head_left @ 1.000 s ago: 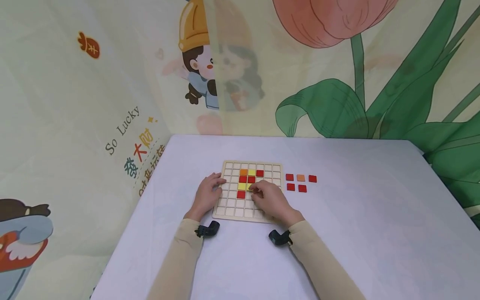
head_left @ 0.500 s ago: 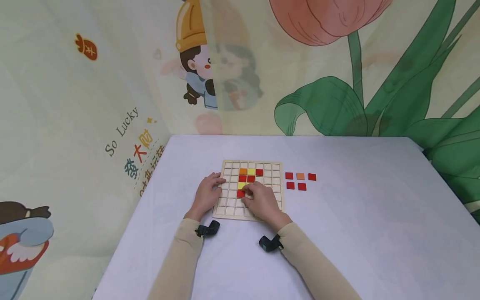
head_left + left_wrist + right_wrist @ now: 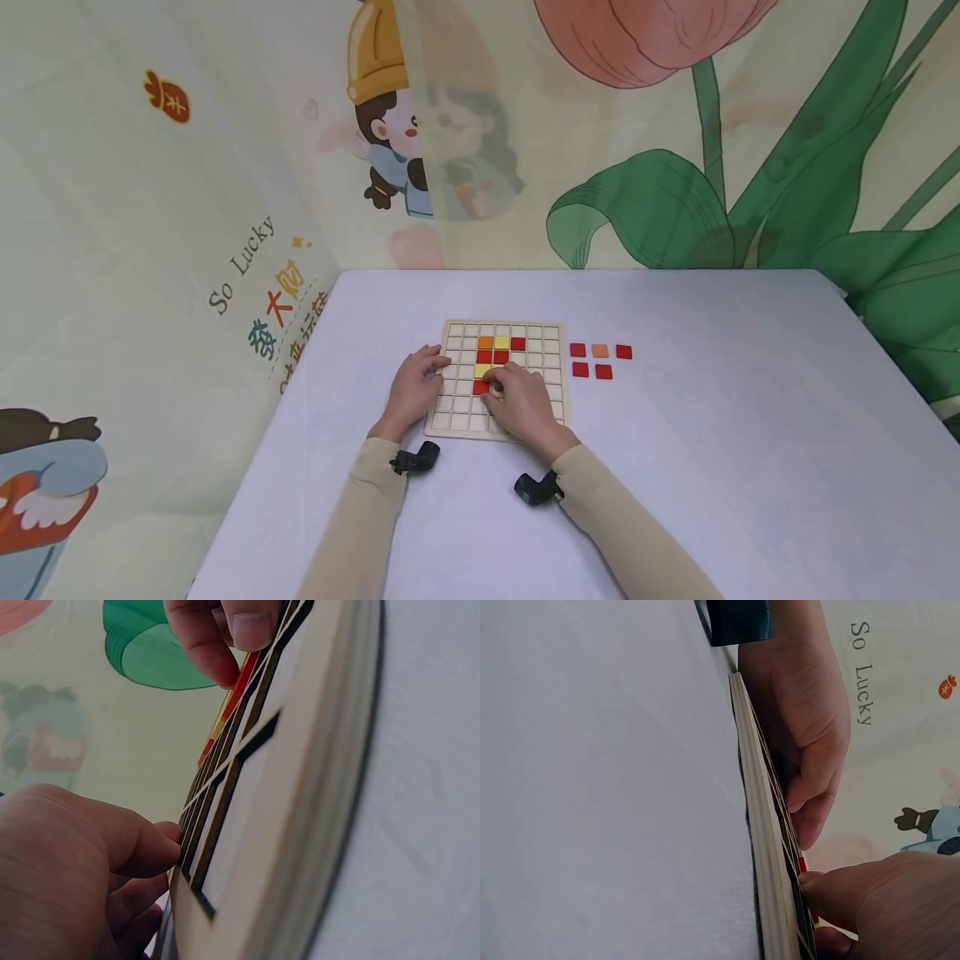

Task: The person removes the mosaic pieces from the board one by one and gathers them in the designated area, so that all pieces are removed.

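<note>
A square wooden grid board (image 3: pixel 459 422) lies on the white table, with orange, yellow and red square tiles in its cells. My left hand (image 3: pixel 413 387) rests against the board's left edge, fingers loosely bent and fingertips on its rim. Over the middle of the board, my right hand (image 3: pixel 523 406) has thumb and index finger at the lowest red tile (image 3: pixel 480 387), seemingly pinching its edge; the hand covers the cells to the right. In the left wrist view, the right fingertips touch down beside a red tile (image 3: pixel 241 684).
Right of the board, several loose tiles lie in two rows: red ones, such as a red tile (image 3: pixel 580 369), and one orange tile (image 3: pixel 600 351). A printed cloth hangs behind the table (image 3: pixel 712 417). Both wrists wear black cameras.
My right hand has moved left across the board to the lowest red tile, then nearly stopped. My left hand stays at the board's edge. The view has shifted slightly.
</note>
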Motion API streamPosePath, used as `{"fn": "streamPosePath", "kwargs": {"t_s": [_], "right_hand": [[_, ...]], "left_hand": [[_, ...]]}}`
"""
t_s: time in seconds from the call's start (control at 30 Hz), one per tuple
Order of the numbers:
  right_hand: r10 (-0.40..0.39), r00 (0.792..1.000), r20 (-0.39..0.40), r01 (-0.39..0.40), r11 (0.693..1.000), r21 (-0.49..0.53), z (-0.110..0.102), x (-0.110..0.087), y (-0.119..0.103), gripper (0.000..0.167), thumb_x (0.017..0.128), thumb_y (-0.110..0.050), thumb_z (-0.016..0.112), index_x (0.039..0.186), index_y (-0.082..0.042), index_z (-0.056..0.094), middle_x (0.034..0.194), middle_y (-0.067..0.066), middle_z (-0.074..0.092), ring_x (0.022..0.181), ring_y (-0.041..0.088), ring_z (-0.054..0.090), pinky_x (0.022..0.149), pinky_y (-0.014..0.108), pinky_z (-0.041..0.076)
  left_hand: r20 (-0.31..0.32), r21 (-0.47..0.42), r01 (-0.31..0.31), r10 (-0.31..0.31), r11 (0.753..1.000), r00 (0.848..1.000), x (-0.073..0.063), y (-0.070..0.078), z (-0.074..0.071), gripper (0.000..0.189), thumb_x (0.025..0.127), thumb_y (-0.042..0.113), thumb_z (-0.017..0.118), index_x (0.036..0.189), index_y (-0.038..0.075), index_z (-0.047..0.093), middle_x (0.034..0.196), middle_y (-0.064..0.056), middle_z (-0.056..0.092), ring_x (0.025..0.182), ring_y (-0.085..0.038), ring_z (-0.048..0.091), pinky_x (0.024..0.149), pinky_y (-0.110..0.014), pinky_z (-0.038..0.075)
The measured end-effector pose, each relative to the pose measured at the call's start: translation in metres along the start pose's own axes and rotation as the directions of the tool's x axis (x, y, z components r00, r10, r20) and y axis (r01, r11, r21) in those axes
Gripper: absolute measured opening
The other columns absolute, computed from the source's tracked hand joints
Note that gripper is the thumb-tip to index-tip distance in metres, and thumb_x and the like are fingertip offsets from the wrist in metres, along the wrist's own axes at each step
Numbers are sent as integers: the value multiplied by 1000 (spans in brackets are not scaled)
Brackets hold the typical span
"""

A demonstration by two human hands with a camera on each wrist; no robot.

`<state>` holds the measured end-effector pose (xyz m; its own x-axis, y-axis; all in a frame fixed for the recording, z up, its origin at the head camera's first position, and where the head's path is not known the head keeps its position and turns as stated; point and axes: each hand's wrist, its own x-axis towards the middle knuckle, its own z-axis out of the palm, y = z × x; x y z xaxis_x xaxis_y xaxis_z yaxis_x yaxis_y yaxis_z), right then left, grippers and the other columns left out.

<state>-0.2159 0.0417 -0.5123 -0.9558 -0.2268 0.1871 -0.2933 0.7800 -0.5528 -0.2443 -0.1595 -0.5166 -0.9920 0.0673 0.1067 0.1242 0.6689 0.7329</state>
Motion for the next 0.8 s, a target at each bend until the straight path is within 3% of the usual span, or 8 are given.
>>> {"fn": "streamPosePath", "kwargs": {"t_s": [0.2,0.43,0.67,0.8], "right_hand": [[3,1000,-12,-3,1000,8,0,-2,-2,27,85,-27,76,109,-16,72,85,-7,56,78,11,51,69,27,40],[-4,999,-42,6,999,49,0,-3,-3,29,83,-24,78,110,-14,69,104,0,63,92,16,58,78,31,48],[-29,999,-32,32,992,122,1,-4,-3,29,83,-14,78,110,-12,66,105,-1,64,92,16,59,85,31,55],[-56,998,-21,58,991,123,1,-3,-3,29,84,-13,76,111,-12,65,104,-1,64,88,14,57,80,29,54]], "left_hand": [[6,-5,7,-7,1000,1000,-2,-1,0,30,92,3,54,118,7,69,147,-7,49,144,-24,31,124,-36,15],[-4,-10,-1,1,1000,1000,-1,0,1,29,92,3,54,117,6,69,146,-8,49,144,-25,31,124,-37,15],[11,4,5,-5,1000,1000,-2,-1,1,30,92,4,54,119,7,69,147,-8,48,144,-24,30,124,-37,15],[3,19,2,-2,1000,1000,-1,-1,1,31,93,5,54,119,8,68,148,-7,48,144,-25,31,124,-39,16]]}}
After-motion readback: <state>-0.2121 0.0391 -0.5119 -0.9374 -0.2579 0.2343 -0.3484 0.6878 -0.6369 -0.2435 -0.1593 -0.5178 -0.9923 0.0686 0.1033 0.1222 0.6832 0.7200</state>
